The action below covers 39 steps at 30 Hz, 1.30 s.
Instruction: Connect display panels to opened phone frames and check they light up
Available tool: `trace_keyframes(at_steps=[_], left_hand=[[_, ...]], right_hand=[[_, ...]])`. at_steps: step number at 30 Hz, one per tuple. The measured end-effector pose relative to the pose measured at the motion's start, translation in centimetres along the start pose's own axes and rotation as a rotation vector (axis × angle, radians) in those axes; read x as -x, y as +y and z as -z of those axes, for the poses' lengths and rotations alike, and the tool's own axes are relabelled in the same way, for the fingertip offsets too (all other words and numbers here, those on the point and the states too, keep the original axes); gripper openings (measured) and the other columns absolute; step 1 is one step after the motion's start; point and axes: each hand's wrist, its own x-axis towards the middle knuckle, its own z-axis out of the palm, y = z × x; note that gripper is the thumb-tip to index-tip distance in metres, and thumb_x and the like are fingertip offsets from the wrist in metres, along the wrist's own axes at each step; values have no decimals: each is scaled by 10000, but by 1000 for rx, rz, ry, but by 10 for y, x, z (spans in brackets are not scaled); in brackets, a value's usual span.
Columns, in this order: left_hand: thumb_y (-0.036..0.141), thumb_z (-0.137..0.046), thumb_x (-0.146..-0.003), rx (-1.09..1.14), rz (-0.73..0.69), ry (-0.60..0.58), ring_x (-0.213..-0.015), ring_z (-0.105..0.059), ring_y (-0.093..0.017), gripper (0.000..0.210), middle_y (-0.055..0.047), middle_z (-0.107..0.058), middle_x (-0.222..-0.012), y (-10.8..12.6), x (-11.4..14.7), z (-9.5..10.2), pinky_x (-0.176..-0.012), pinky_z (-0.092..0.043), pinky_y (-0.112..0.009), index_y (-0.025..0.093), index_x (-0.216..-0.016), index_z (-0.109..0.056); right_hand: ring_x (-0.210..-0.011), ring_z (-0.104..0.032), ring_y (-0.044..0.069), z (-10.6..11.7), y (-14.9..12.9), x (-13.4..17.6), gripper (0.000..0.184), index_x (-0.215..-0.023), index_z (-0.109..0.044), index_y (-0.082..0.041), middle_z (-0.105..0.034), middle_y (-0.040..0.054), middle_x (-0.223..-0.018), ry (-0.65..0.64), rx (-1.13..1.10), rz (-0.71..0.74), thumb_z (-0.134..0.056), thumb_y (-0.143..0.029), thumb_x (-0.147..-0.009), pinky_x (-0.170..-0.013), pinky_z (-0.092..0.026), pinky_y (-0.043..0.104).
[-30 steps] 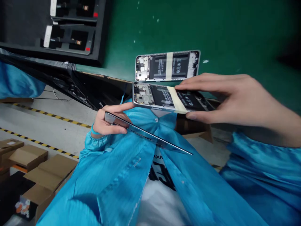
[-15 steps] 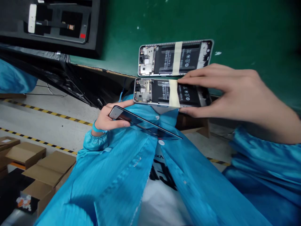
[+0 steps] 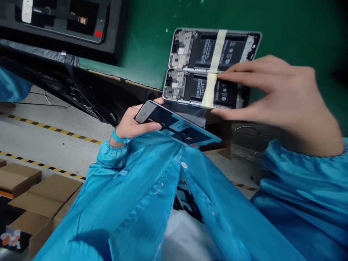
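- The right hand (image 3: 274, 96) gripped an opened phone body (image 3: 202, 88) by its right end, thumb under the near edge and fingers laid over the far edge, so it was closed around the frame.
- That phone body sat at the near edge of the green surface (image 3: 285, 25), its long side touching a 2nd opened phone body (image 3: 214, 47) that lay flat on the surface just beyond it.
- Both bodies showed bare insides: a circuit board at the left end, a black battery in the middle, and 1 strip of tan tape (image 3: 213, 69) across each.
- The left hand (image 3: 133, 123) pinched a thin back panel (image 3: 176, 127) by its left corner, thumb on top and fingers below, and held it tilted in the air below the gripped body, apart from it.
- Judging by how things lay, the panel was off and neither body was covered, so nothing was closed up yet; 1 body already rested on the surface and the other was only at its edge, not clearly let go.
- A black tray (image 3: 114, 32) holding more parts stood at the far left of the surface, well apart from both hands.
- Cardboard boxes (image 3: 35, 192) stood on the floor (image 3: 54, 141) to the left, beside yellow-black marking lines.
- The person wore a blue smock (image 3: 130, 203).
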Motion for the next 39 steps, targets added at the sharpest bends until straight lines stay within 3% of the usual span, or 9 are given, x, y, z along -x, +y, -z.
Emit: trace_keyframes(at_steps=[4, 7, 12, 17, 20, 24, 27, 32, 39], left_hand=[[561, -938, -838, 24, 1, 17, -1206, -804, -303, 506, -87, -829, -1300, -10, 5, -11, -1038, -661, -366, 201, -1184, -851], [485, -947, -849, 73, -49, 13, -1235, -792, -305, 502, -117, -803, -1373, -10, 13, -16, -1058, -644, -349, 192, -1243, -841], [378, -919, -881, 30, -134, -51, -944, -827, -220, 545, -121, -837, -1274, -6, 21, -15, -828, -646, -249, 147, -1360, -799], [349, -847, -947, -36, -89, -60, -778, -795, -183, 232, -70, -853, -941, 4, 26, -7, -732, -625, -225, 124, -1001, -862], [336, -846, -954, -33, -69, -71, -797, -813, -191, 203, -81, -865, -1011, 10, 29, -3, -758, -645, -229, 135, -971, -859], [308, -861, -944, -6, -93, -83, -1029, -858, -243, 280, -98, -844, -1262, 11, 31, 0, -941, -677, -255, 165, -1184, -861], [321, -873, -933, 0, -78, -88, -1146, -841, -258, 404, -85, -829, -1307, 7, 32, 3, -1029, -668, -274, 195, -1315, -827], [356, -867, -939, -5, -6, -114, -1172, -833, -257, 385, -61, -835, -1289, 3, 35, 5, -1090, -651, -302, 234, -1303, -838], [427, -869, -931, 4, 57, -135, -1067, -859, -263, 394, -52, -868, -1170, 1, 33, 7, -1034, -680, -330, 237, -1275, -847]], right_hand=[[-1171, -766, 357, -12, 0, 4, 720, -1434, -734, -175, -775, 157, -1326, 77, 84, 48, -791, -685, -929, -944, -672, 522], [-1175, -767, 345, -18, -3, 7, 716, -1492, -700, -231, -771, 146, -1337, 121, 109, 89, -848, -614, -906, -963, -669, 509], [-1244, -735, 367, -18, -12, 9, 734, -1588, -614, -319, -743, 151, -1396, 98, 83, 98, -864, -492, -919, -1036, -632, 570], [-1192, -743, 366, -5, -18, 0, 664, -1575, -635, -364, -760, 132, -1301, 103, 110, 69, -739, -639, -979, -1007, -617, 593], [-1260, -720, 351, 7, -1, -12, 524, -1541, -660, -391, -753, 98, -1313, 164, 165, -37, -685, -564, -1047, -1052, -602, 594], [-1515, -566, 390, 24, 44, -22, 831, -1743, -400, -364, -571, 133, -1647, -69, 168, -64, -729, -581, -1012, -1202, -534, 658], [-1549, -542, 395, 32, 64, -26, 991, -1798, -261, -364, -511, 147, -1709, -232, 84, -45, -748, -626, -977, -1245, -515, 663], [-1537, -562, 380, 36, 58, -28, 977, -1782, -282, -447, -556, 92, -1684, -256, 111, -53, -757, -653, -954, -1253, -530, 636], [-1516, -583, 393, 36, 52, -30, 1002, -1774, -324, -412, -578, 109, -1661, -249, 123, -62, -799, -650, -925, -1223, -553, 662]])
